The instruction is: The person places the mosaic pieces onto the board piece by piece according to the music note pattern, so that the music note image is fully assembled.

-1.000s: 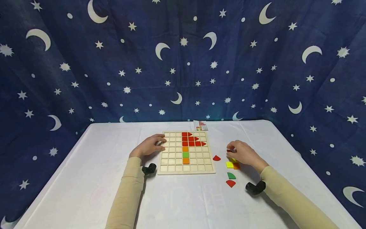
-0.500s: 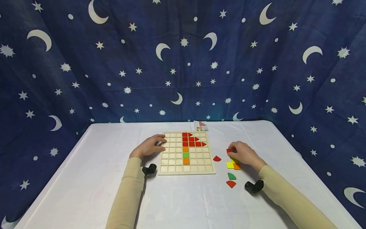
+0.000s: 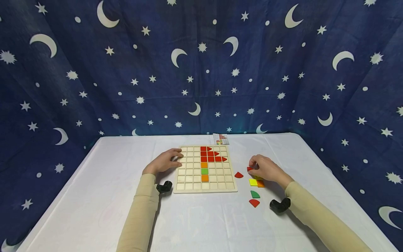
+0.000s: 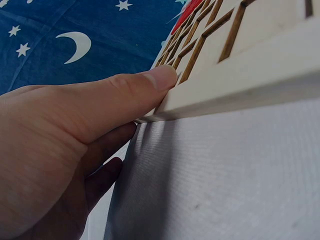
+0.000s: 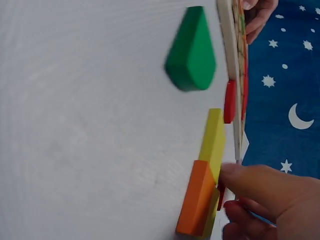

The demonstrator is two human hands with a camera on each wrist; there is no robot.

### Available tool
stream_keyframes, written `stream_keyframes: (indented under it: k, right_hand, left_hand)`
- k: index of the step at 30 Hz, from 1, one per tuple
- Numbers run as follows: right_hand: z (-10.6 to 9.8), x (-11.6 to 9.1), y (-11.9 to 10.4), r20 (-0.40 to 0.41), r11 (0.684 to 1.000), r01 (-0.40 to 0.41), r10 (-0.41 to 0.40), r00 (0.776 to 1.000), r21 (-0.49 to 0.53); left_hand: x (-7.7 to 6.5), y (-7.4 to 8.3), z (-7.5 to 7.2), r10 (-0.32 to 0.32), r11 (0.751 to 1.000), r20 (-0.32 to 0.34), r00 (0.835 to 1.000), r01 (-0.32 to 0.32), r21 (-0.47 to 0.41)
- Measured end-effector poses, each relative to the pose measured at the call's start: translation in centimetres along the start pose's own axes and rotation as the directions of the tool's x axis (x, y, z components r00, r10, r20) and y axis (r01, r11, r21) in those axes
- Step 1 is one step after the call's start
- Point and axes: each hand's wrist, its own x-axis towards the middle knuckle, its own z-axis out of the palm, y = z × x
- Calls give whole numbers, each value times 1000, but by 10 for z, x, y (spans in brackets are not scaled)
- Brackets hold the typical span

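A pale wooden grid board (image 3: 189,187) lies on the table, with red, orange and green tiles in its cells. My left hand (image 3: 162,161) rests at its left edge. In the left wrist view the thumb (image 4: 162,77) touches the top of the board's rim, the other fingers beside the edge. Right of the board, my right hand (image 3: 267,168) pinches a small red piece (image 3: 249,169) between thumb and fingers, mostly hidden. Close by lie a yellow tile (image 3: 253,182) and an orange tile (image 3: 260,183); another yellow tile (image 3: 258,177) is partly under the hand.
A red fan-shaped piece (image 3: 239,175) lies between board and right hand. Nearer the person are a green quarter-round piece (image 3: 255,194) and another red fan-shaped piece (image 3: 254,203). A small printed pattern card (image 3: 221,139) stands behind the board. White cloth covers the table (image 3: 201,224).
My right hand has pinched the red piece, turned it in the fingers and shifted slightly left with it. The left hand and the board have stayed put.
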Motion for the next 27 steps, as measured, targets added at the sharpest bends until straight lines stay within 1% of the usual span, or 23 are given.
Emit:
stream_keyframes:
  k: [3,6,8,13,20,24,27]
  right_hand:
    - [0,-2,0,53,1000,-18,18,998,-2]
    - [0,-3,1,66,1000,-32,32,997,-1]
    - [0,-2,2,75,1000,-17,17,997,-2]
    - [2,-1,2,75,1000,23,-23,997,5]
    - [2,0,2,86,1000,24,-23,996,-6]
    - [2,0,2,92,999,35,-34,995,-16]
    - [1,-1,2,88,998,62,-60,994,-23]
  left_hand:
    - [-1,1,0,7,1000,-3,1000,-7,4]
    - [-1,1,0,13,1000,-4,1000,-13,6]
    - [-1,1,0,12,1000,-3,1000,-12,6]
    - [0,0,0,16,1000,-3,1000,-16,9]
    - [0,0,0,10,1000,-2,1000,-10,2]
    - [0,0,0,12,1000,3,1000,-12,1]
    - [-1,1,-1,12,1000,5,1000,-12,-1]
